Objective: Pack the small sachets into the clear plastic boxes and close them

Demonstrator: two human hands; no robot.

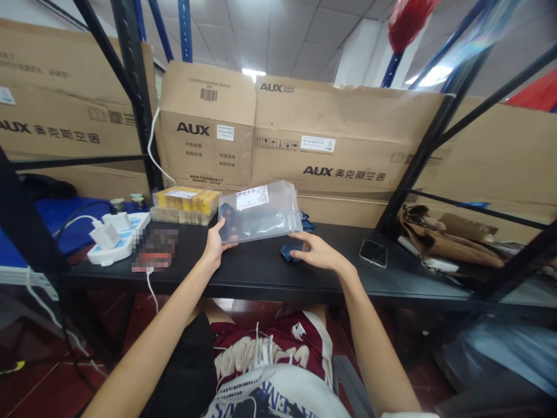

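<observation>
My left hand (pixel 216 242) grips the lower left corner of a clear plastic zip bag (pixel 260 212) that carries a white label and has dark items inside. The bag stands tilted above the black table (pixel 270 273). My right hand (pixel 314 251) lies just right of the bag's lower edge, fingers curled round a small dark blue object (pixel 290 252) on the table top.
A black phone (pixel 373 253) lies right of my right hand. A brown bag (pixel 439 235) sits farther right. A white power strip with chargers (pixel 114 235) and a tray of yellow boxes (pixel 186 205) stand at the left. Large AUX cartons (pixel 331 145) line the back behind black rack posts.
</observation>
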